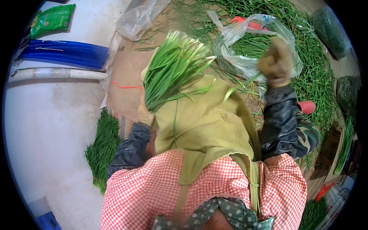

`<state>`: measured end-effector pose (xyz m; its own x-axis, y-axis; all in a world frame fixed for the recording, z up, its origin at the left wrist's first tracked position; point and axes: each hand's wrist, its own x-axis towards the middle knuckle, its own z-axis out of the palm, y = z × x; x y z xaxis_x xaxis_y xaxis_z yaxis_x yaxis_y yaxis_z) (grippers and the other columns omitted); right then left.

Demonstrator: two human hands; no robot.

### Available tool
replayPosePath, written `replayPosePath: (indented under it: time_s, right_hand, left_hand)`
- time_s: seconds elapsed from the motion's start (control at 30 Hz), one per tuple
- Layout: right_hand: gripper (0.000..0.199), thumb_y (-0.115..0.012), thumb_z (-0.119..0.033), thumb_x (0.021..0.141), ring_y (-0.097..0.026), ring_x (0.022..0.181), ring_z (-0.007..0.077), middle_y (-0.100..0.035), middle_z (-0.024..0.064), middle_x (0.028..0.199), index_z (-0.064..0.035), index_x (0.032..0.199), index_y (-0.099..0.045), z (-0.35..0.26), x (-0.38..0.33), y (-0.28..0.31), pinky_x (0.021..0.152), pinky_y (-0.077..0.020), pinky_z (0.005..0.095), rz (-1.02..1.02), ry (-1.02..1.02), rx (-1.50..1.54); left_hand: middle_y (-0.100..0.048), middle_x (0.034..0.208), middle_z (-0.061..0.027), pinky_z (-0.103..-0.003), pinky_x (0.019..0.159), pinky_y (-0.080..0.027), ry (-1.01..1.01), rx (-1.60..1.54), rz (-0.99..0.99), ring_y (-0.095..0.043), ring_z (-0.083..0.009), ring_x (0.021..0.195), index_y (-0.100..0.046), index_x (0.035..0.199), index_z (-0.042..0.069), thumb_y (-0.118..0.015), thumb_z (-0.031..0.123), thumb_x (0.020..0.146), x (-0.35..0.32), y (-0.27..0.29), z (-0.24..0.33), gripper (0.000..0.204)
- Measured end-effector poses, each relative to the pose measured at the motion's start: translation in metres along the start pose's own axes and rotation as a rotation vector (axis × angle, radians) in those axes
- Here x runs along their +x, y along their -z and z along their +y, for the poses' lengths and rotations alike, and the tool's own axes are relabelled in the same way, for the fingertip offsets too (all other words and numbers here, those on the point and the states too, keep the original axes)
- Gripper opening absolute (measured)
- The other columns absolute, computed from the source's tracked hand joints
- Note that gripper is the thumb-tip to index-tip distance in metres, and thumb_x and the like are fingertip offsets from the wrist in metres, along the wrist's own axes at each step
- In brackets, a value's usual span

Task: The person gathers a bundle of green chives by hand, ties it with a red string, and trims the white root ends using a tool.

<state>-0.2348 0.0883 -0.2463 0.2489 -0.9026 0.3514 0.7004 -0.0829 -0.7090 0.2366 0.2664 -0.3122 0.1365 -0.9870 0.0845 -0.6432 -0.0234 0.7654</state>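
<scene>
My left hand (145, 115) is closed around the leafy part of a thick bunch of green chives (172, 73), partly hidden beneath it. The bunch's pale stem ends point up and to the right, above the olive apron (207, 119) over my lap. To the right, my right hand (275, 63) is raised at the near right edge of a clear plastic bag (241, 63) with more chives inside. Motion smears its fingers, so their grip does not show. A green leaf lies or hangs just below that hand, and a pale loose leaf (229, 93) is over the apron.
Loose chives (314, 88) are heaped at the far and right side. Another bunch (102, 147) lies on the pale floor at left. An orange-red strip (126, 86) rests on a brown board (124, 69). Farther left are a blue sheet (69, 53), white pipe (57, 73) and green packet (53, 18).
</scene>
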Motion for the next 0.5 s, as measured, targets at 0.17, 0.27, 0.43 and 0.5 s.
replayPosePath:
  time_s: [0.17, 0.27, 0.43, 0.5]
  right_hand:
    - [0.041, -0.047, -0.037, 0.096, -0.043, 0.048, -0.0023, -0.058, -0.0057, 0.079, -0.0032, 0.118, -0.056, -0.003, -0.001, 0.048, 0.04, -0.0243, 0.0155, 0.3, -0.365, -0.05]
    - [0.041, -0.055, -0.044, 0.09, -0.04, 0.053, 0.0024, -0.063, -0.0025, 0.087, -0.0078, 0.11, -0.062, 0.065, -0.023, -0.001, 0.042, -0.0238, 0.0166, 0.188, -0.772, 0.081]
    - [0.016, -0.052, -0.025, 0.089, -0.032, 0.04, 0.0061, -0.049, -0.001, 0.059, -0.0107, 0.082, -0.055, 0.135, -0.026, -0.01, 0.038, -0.0239, 0.0213, 0.375, -0.772, 0.397]
    - [0.017, -0.052, -0.023, 0.09, -0.03, 0.039, 0.0055, -0.045, -0.0027, 0.059, -0.0124, 0.077, -0.05, 0.135, -0.032, 0.013, 0.037, -0.0228, 0.0216, 0.444, -0.786, 0.541]
  left_hand:
    - [-0.063, 0.115, -0.0153, -0.035, 0.085, -0.049, 0.028, 0.267, -0.013, -0.063, -0.0287, 0.102, -0.018, 0.148, 0.02, -0.065, 0.009, 0.079, 0.007, 0.006, 0.041, 0.084]
    - [-0.063, 0.112, -0.0183, -0.037, 0.083, -0.049, -0.009, 0.284, -0.077, -0.063, -0.0329, 0.1, -0.022, 0.147, 0.02, -0.066, 0.013, 0.079, 0.015, 0.007, 0.051, 0.081]
    - [-0.064, 0.111, -0.0186, -0.036, 0.083, -0.05, 0.12, 0.711, -0.313, -0.064, -0.0282, 0.102, -0.038, 0.14, 0.018, -0.063, 0.011, 0.082, 0.053, 0.036, 0.15, 0.063]
    - [-0.064, 0.106, -0.0202, -0.036, 0.082, -0.05, -0.019, 0.889, -0.467, -0.063, -0.0305, 0.101, -0.045, 0.135, 0.019, -0.061, 0.012, 0.083, 0.096, 0.042, 0.202, 0.055]
